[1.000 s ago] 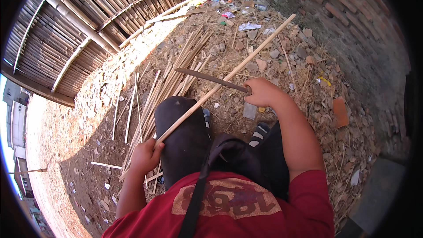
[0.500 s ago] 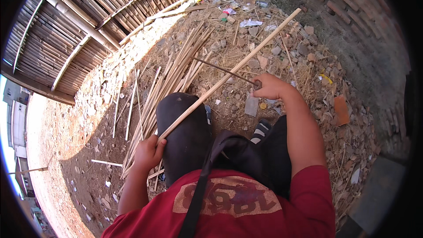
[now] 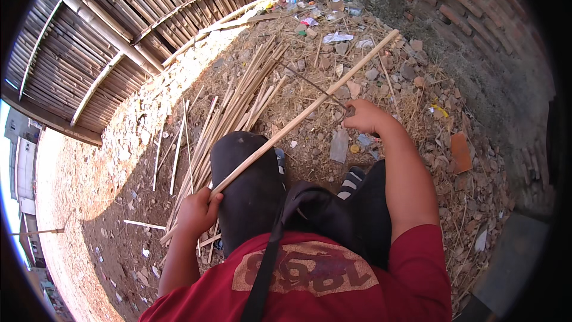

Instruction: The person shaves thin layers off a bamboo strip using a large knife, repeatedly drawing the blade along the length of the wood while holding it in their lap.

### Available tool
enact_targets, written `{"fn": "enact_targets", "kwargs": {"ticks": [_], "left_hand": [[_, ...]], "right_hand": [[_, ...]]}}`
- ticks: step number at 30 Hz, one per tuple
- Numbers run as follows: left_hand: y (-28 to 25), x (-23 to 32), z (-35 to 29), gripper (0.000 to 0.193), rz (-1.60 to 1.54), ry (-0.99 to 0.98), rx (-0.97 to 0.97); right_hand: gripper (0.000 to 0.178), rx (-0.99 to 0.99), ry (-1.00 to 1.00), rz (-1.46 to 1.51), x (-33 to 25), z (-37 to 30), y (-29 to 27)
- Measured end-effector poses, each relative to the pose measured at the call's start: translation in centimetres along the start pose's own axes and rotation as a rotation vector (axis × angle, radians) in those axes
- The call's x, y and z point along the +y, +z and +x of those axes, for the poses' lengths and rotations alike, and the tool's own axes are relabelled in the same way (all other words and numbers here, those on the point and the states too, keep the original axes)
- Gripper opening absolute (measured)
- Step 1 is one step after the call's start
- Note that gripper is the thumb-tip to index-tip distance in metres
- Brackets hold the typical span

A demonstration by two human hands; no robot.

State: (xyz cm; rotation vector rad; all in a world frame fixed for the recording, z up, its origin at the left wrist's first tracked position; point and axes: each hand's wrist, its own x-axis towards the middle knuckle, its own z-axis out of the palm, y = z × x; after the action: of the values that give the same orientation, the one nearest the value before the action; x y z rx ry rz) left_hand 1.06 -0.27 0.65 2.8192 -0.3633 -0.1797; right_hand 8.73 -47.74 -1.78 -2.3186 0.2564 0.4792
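A long pale bamboo strip [image 3: 304, 113] slants over my left knee, rising away to the right. My left hand [image 3: 199, 211] is closed round its near end, thumb along the top. My right hand [image 3: 368, 117] grips a thin dark metal tool [image 3: 307, 81], rod-like or narrow-bladed, with a small loop near my fingers. That tool crosses the strip in its upper half; whether it presses on the strip I cannot tell. Beyond my left knee lies a heap of split bamboo strips [image 3: 241, 92].
Rubble, dry grass and litter cover the ground around my feet. A bamboo-slat wall [image 3: 179, 0] stands at the far left, a brick wall [image 3: 459, 18] at the right. An orange brick piece [image 3: 460, 152] lies right of my right arm. Loose strips [image 3: 177, 149] lie at the left.
The bamboo strip's far end has dropped slightly toward me. The metal tool has shifted a little to the right and tilted more steeply across the strip. Both hands keep their hold.
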Motion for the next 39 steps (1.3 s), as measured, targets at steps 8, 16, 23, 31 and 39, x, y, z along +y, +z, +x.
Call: {"fn": "enact_targets", "kwargs": {"ticks": [8,16,23,31,39], "left_hand": [[0.5,-0.5,0.1,0.040,-0.072,0.026,-0.005],[1.0,-1.1,-0.5,0.042,-0.082,0.005,0.009],[-0.2,-0.3,0.2,0.045,0.019,0.000,-0.034],[0.2,-0.2,0.9,0.046,-0.069,0.019,-0.025],[1.1,-0.8,-0.7,0.043,-0.107,0.011,-0.003]], "right_hand": [[0.043,-0.254,-0.068,0.039,-0.8,-0.2,0.5],[0.055,-0.144,-0.306,-0.292,-3.0,-1.2,0.9],[0.043,0.062,-0.193,-0.150,0.4,-0.2,0.8],[0.041,-0.171,-0.027,0.057,2.0,1.7,0.9],[0.053,-0.063,-0.169,-0.078,-1.3,-1.3,0.9]]}}
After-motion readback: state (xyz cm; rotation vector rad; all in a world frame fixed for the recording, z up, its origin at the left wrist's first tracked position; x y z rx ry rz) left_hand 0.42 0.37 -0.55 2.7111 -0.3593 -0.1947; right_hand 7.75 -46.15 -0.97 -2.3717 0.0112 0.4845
